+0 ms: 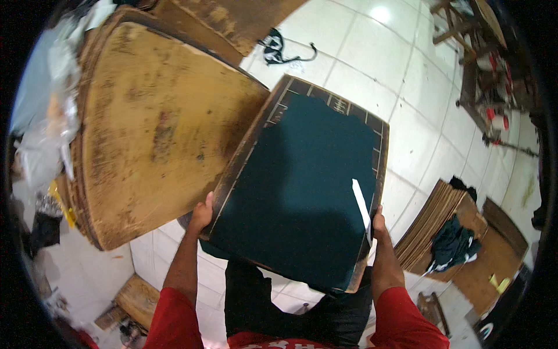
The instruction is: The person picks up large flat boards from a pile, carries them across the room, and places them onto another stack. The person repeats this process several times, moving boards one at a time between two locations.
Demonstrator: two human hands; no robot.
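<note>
A dark board with white ruled lines along its borders [231,174] is held up in front of me by its two long sides. Dark green fabric [305,174] covers most of it and hangs past the near edge. My left hand [203,213] grips the board's left side near the lower corner. On the right side, my right hand [379,222] holds the edge. A narrow white strip [360,200] lies on the fabric close to my right hand.
At the left is a stack of worn brown boards [165,131], with plastic bags [48,144] beyond. A stack of brown sheets [431,227] bearing dark fabric [453,244] stands at the right. Dark fabric scraps [274,48] lie on the tiled floor [370,52]; a wooden stool [453,26] is at the upper right.
</note>
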